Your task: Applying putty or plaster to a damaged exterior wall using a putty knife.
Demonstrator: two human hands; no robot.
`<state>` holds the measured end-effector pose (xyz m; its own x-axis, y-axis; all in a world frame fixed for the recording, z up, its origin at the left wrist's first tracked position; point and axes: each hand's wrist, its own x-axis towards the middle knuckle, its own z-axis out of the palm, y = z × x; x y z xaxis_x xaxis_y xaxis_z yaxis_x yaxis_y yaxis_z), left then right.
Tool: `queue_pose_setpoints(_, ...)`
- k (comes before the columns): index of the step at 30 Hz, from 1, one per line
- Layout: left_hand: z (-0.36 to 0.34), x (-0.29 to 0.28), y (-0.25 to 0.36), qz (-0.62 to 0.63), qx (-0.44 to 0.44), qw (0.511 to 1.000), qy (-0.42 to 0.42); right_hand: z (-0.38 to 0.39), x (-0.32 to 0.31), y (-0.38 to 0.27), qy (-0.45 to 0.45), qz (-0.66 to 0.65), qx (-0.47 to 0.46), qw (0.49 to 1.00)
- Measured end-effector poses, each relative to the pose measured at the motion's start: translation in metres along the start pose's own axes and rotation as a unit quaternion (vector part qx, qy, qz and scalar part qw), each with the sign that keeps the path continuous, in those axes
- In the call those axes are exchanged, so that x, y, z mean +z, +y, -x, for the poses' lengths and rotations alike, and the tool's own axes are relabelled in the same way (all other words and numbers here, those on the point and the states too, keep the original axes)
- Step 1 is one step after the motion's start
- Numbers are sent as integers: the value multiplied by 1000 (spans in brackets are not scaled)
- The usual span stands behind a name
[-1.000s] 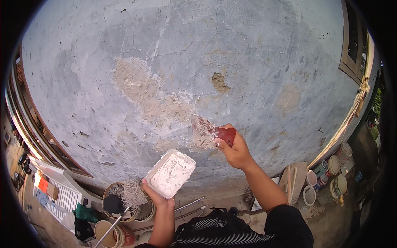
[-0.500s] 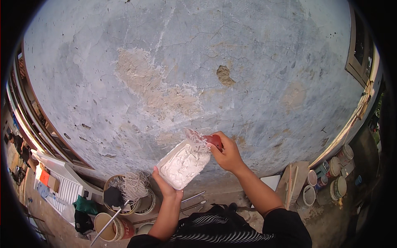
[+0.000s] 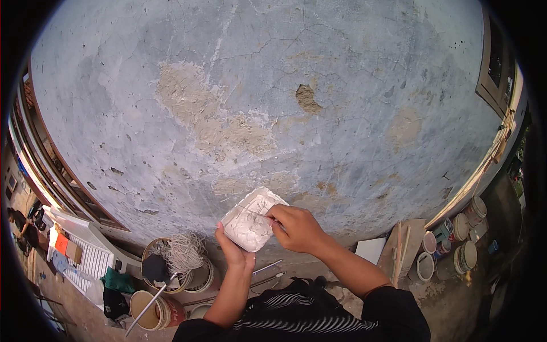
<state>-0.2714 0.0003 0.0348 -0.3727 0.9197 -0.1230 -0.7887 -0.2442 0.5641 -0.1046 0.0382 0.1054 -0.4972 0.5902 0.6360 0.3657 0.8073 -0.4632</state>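
My left hand [image 3: 233, 251] grips a rectangular tray [image 3: 231, 221] from below and at its left side. White filler paste [image 3: 249, 225], rough on top, fills much of it. Closed around the handle of a putty knife [image 3: 249, 211], my right hand [image 3: 296, 228] is over the tray's right side. The knife's thin blade reaches into the paste, seen nearly edge-on; its handle is mostly hidden by my fingers. Behind the tray rises a cracked blue-grey wall [image 3: 353, 142], with a beige filled patch [image 3: 188, 97] and a small chipped hole [image 3: 308, 98].
Lower left, a bucket with a bundle of string [image 3: 185, 253] stands near another bucket [image 3: 151, 313] with a rod across it. Several paint pails [image 3: 424, 268] and wooden boards [image 3: 407, 251] line the wall's foot at right. A person [image 3: 23, 222] is at the far left.
My right hand has turned and lowered, bringing the putty knife from the tray's upper edge down into the paste. The tray has shifted slightly.
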Motion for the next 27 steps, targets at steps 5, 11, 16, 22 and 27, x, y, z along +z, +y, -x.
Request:
queue_pose_setpoints(5, -4, -8, -10, 7, -34, 999, 0, -2, 1, -12, -26, -52, 41, 997)
queue_pose_setpoints(11, -3, -6, -11, 5, -29, 1000, -2, -3, 0, 5, -49, -130, 153, 978)
queue_pose_setpoints(16, -2, -2, -7, 6, -27, 999, -16, -2, 10, 29, 21, -300, 220, 928)
queue_pose_setpoints(22, -7, -6, -8, 10, -19, 999, -33, -1, 6, 40, 34, -364, 251, 896)
queue_pose_setpoints(27, -8, -3, -8, -1, -21, 999, -37, 0, 1, 48, 64, -378, 268, 884)
